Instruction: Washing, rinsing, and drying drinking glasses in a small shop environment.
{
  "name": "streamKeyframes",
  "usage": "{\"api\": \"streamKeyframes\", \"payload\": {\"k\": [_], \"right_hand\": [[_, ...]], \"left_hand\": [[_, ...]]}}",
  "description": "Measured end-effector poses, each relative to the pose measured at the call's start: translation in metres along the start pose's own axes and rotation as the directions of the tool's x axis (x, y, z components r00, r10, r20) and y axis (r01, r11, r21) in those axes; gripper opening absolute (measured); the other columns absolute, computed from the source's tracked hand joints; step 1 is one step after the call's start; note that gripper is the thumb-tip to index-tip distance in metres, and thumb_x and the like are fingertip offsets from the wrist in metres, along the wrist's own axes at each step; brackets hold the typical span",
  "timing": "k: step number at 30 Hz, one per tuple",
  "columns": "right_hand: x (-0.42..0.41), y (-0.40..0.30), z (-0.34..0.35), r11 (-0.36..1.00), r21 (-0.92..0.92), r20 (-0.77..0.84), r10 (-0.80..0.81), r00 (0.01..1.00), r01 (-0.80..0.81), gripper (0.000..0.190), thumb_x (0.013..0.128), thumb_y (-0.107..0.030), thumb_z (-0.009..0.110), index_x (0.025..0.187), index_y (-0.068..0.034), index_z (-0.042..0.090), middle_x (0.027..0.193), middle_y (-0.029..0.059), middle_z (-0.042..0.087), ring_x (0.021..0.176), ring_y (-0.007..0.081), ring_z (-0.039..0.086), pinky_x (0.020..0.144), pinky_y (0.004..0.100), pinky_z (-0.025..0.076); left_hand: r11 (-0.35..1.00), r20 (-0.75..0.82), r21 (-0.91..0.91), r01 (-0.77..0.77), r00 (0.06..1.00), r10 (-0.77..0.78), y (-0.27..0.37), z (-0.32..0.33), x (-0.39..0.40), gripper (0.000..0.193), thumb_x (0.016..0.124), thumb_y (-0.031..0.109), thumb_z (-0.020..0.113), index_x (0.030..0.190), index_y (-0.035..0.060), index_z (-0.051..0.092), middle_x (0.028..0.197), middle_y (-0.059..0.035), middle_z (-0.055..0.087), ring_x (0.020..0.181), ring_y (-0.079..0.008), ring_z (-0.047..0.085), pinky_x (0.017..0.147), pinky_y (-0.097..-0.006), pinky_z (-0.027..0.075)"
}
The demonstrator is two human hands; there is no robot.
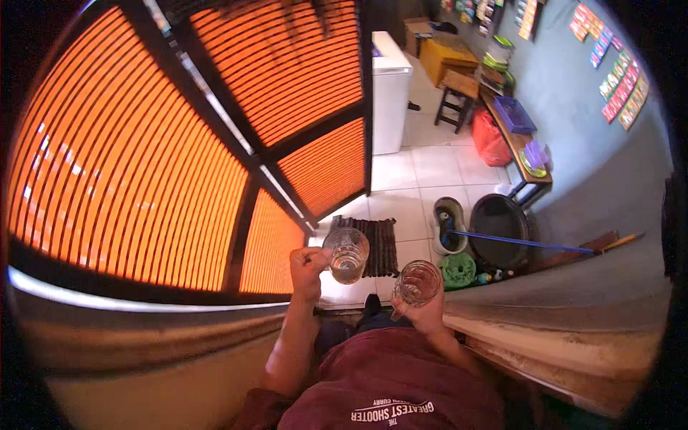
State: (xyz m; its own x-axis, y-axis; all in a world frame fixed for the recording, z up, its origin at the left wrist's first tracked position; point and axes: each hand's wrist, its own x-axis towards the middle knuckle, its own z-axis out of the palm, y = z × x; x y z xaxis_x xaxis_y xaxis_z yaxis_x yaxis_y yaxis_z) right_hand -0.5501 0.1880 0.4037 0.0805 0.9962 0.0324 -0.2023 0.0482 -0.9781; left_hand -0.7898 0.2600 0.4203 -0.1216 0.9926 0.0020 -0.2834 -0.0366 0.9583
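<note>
My left hand [308, 271] grips the handle of a clear glass mug [346, 256], held out in front of my body above the floor. A second glass mug [418, 283], with a patterned wall, rests in my right hand [427, 314]. That hand wraps around its side and base, and the mug's handle points down toward my shirt. The two mugs are apart. Whether either one holds liquid is hard to tell through the glass.
A dark woven mat [376, 244] lies on the tiled floor ahead. Orange slatted panels [134, 161] rise at left. At right are a black tub [500, 228], a pale bucket [450, 231], a blue-handled tool [527, 241], and a bench [502, 115]. A white appliance [391, 102] stands farther off.
</note>
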Motion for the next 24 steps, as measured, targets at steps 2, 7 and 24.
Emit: {"api": "streamKeyframes", "payload": {"k": [2,7,24], "right_hand": [[0.012,-0.008,-0.001,0.999,-0.034,-0.103,0.008,0.995,-0.012,0.076,0.066,-0.009,0.085,0.127,-0.006,0.038,0.115,0.0081,0.052,0.106,0.0192,0.054,0.091,0.0352,0.049],[0.044,0.013,-0.018,0.981,-0.173,-0.340,-0.144,0.929,0.088,0.079,0.067,-0.007,0.084,0.130,-0.007,0.037,0.116,0.0082,0.051,0.104,0.0185,0.054,0.087,0.0324,0.050],[0.205,-0.032,-0.011,0.945,-0.150,-0.473,-0.327,0.818,0.291,0.083,0.064,-0.009,0.086,0.131,-0.006,0.038,0.119,0.0060,0.050,0.106,0.0183,0.053,0.091,0.0344,0.048]], "left_hand": [[1.000,0.048,-0.009,0.030,0.998,-0.030,-0.006,0.009,0.029,0.027,0.080,0.015,0.069,0.058,0.0021,0.060,0.055,0.0042,0.050,0.051,-0.0039,0.039,0.048,-0.0235,0.030],[0.991,0.119,-0.021,0.131,0.985,-0.128,-0.031,0.036,0.095,0.030,0.079,0.013,0.068,0.055,0.0050,0.053,0.054,0.0061,0.042,0.049,-0.0040,0.034,0.047,-0.0248,0.025],[0.957,0.420,-0.007,0.289,0.869,-0.260,0.011,0.094,0.277,0.029,0.083,0.017,0.062,0.057,0.0112,0.050,0.051,0.0047,0.043,0.042,-0.0042,0.032,0.041,-0.0230,0.022]]}}
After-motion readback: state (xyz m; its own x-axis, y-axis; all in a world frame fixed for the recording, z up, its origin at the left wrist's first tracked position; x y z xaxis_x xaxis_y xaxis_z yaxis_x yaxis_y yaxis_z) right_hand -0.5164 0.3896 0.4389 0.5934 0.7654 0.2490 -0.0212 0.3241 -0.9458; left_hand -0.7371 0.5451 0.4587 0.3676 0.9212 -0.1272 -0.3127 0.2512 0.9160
